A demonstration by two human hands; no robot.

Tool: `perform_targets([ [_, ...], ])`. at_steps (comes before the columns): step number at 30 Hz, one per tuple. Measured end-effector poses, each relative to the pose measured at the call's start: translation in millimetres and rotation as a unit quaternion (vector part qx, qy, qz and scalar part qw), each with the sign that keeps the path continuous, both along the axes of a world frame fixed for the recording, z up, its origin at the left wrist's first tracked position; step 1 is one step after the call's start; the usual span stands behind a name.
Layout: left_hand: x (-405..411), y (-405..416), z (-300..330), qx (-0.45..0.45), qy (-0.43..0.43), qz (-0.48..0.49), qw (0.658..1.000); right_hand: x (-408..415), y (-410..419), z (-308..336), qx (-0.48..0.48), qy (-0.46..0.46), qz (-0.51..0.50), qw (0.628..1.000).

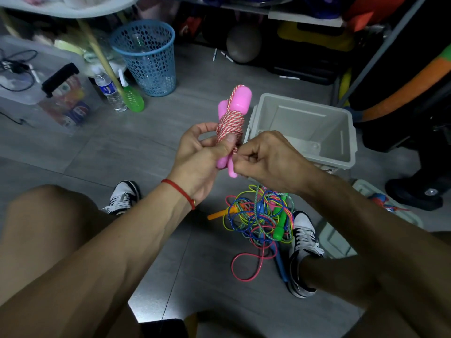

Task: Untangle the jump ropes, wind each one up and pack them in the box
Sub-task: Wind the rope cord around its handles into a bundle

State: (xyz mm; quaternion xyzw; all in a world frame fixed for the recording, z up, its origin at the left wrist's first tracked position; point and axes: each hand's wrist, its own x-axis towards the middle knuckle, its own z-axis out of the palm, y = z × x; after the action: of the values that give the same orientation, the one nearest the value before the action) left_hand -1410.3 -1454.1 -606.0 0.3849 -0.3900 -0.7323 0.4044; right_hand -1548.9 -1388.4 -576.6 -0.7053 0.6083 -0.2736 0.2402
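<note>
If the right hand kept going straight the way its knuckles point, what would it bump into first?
Probably the pink-handled jump rope that the left hand grips; the right hand already pinches its cord end, pointing left at it.

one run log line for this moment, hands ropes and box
left hand: grips wound pink-handled rope | right hand: pinches its loose end | tangled ropes: on floor | box: no ropes seen inside

Bare forearms, no sleeves; thin red string bracelet (181, 191) with a small gold bead on the left wrist, just behind the grip. Legs bare at the knees. Black-and-white lace-up sneakers (303, 242), white laces, below the hands.
</note>
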Motion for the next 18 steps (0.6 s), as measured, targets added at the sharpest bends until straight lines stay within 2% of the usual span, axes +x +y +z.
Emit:
perform_targets([
  [6, -1, 4, -1, 0.009, 0.022, -0.033, 0.999, -10, 1, -6, 0.055, 0.127, -0.009, 0.99],
  [10, -1, 9, -3, -0.009, 0.036, -0.082, 0.996, -20, 6, -6, 0.148, -0.016, -0.068, 0.987],
  [14, -3, 11, 1, 0.006, 0.043, -0.101, 0.994, -21, 10, -7, 0.189, -0.129, -0.133, 0.964],
  [18, -6, 12, 4, 0.016, 0.071, -0.106, 0.992, -9, 15, -12, 0.235, -0.234, -0.132, 0.934],
])
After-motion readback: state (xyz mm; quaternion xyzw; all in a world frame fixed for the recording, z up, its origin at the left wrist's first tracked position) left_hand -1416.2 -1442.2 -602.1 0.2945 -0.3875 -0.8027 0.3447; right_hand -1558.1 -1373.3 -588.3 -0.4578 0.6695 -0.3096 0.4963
